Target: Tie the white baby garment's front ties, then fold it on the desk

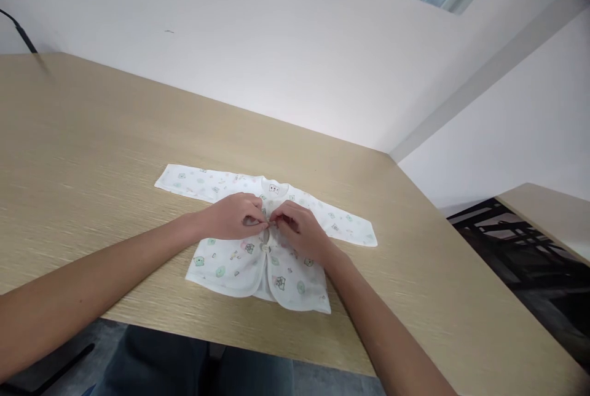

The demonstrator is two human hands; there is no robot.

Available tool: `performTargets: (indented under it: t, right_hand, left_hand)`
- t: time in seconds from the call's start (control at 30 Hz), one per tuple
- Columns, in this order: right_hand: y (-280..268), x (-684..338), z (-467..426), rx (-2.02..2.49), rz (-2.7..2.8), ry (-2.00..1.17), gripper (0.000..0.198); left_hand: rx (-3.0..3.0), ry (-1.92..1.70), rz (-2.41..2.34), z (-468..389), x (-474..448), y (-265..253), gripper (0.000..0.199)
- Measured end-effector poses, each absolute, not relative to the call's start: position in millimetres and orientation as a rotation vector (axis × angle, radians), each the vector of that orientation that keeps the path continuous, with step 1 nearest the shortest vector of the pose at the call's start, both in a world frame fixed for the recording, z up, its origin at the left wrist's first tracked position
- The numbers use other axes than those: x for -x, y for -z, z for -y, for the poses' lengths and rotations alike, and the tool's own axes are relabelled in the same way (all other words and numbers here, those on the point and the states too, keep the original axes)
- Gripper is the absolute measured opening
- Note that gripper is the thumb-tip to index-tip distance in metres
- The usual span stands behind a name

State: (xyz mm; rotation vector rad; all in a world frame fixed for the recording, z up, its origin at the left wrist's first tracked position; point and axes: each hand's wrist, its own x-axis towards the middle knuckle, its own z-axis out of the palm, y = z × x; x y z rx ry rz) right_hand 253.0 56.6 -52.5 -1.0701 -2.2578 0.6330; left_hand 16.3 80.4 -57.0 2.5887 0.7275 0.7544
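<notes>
Two bare hands met over the chest of a small white baby shirt [258,261] that lay flat on a pale wooden table [92,156], front side up, sleeves spread out to either side. The left hand [233,216] rested on the cloth with its fingers curled in, the fingertips pinching at the front opening just below the neckline. The right hand [299,230] mirrored it from the other side, thumb and forefinger pressed together on the same seam, so that the fingertips of both hands nearly touched. What exactly sat between them, a snap or a button, was too small and too covered by the fingers to make out. The hands hid most of the shirt's upper front; only the collar label [274,188] and the lower panels, which parted in a curve near the table's near edge, stayed plainly visible. The little printed figures on the cloth were too blurred to identify. Both forearms ran out of the picture at the bottom. A dark cable [18,30] was cut off at the far left edge.
</notes>
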Motion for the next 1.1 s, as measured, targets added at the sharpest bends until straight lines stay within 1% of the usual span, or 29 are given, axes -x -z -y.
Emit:
performTargets:
  t: [0.47,0.67,0.73,0.8,0.87,0.93,1.1]
  right_hand:
    - [54.6,-254.4,-58.0,1.069,2.246,-0.631,0.022]
    - [54.7,-255.7,-58.3,1.06,2.237,-0.62,0.028]
    - [53.6,-256.5,-58.0,1.066,2.224,-0.615,0.028]
    - [51.1,-256.9,-56.6,1.062,2.21,-0.617,0.027]
    - [47.0,-256.7,-54.0,1.036,2.201,-0.642,0.025]
    - [41.7,-256.2,-50.3,1.013,2.217,-0.692,0.021]
    - [31.6,-256.4,-42.8,1.012,2.369,-0.795,0.009]
  left_hand:
    - [-2.6,-0.721,-0.772,-79.0,-15.4,56.6,0.033]
    - [-2.594,-0.733,-0.74,-80.1,-15.0,57.9,0.036]
    - [-2.604,-0.756,-0.735,-82.7,-14.1,61.1,0.033]
    - [-2.653,-0.783,-0.735,-86.0,-12.5,64.9,0.024]
    - [-2.742,-0.805,-0.729,-88.2,-10.4,67.7,0.019]
    - [-2.798,-0.835,-0.736,-87.7,-8.7,68.2,0.02]
    - [-2.654,-0.888,-0.75,-73.6,-12.7,63.1,0.018]
